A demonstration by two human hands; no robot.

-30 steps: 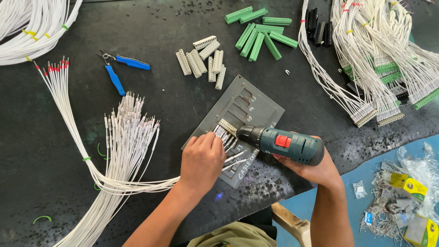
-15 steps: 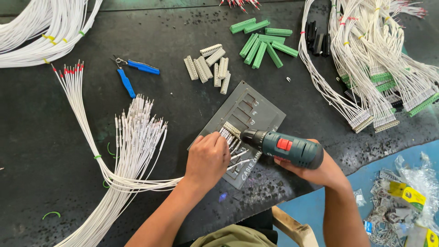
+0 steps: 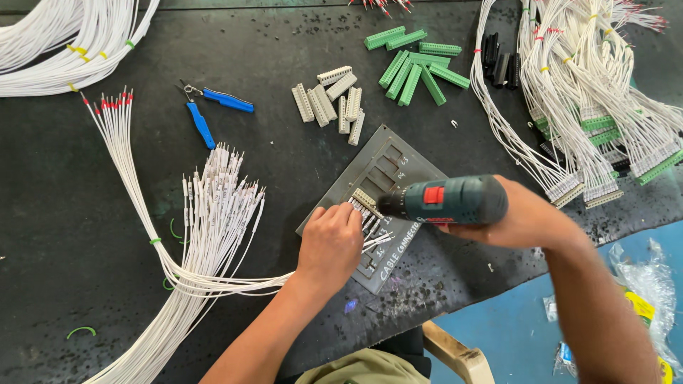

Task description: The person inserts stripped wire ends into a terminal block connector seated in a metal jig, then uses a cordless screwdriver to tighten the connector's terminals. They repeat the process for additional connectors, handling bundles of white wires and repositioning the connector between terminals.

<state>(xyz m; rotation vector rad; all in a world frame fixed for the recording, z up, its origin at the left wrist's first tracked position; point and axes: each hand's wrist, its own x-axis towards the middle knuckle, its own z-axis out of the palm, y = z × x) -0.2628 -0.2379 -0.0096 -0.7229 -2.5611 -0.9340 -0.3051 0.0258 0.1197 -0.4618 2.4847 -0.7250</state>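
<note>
We wrap right hand (image 3: 526, 217) around cordless screwdriver (image 3: 445, 201), tip at grey connector (image 3: 365, 200) on jig plate (image 3: 391, 167) near tabletop's front edge. Left hand (image 3: 329, 244) pinches wires into it. Loose grey connectors (image 3: 331, 103) unwired; finished harnesses (image 3: 590, 128) at right edge.

On the bench (image 3: 85, 299), the jig plate (image 3: 398, 160) lies centre, connector blocks (image 3: 331, 103) behind it (pliers (image 3: 210, 107) further left), wire bundle (image 3: 213, 206) left, finished harnesses (image 3: 590, 107) right.

Black bench (image 3: 64, 235); white wires (image 3: 206, 213) at left; blue pliers (image 3: 206, 114) upper left; grey connectors (image 3: 331, 103) and green connectors (image 3: 413, 64) at top; jig plate (image 3: 388, 167) centre.
</note>
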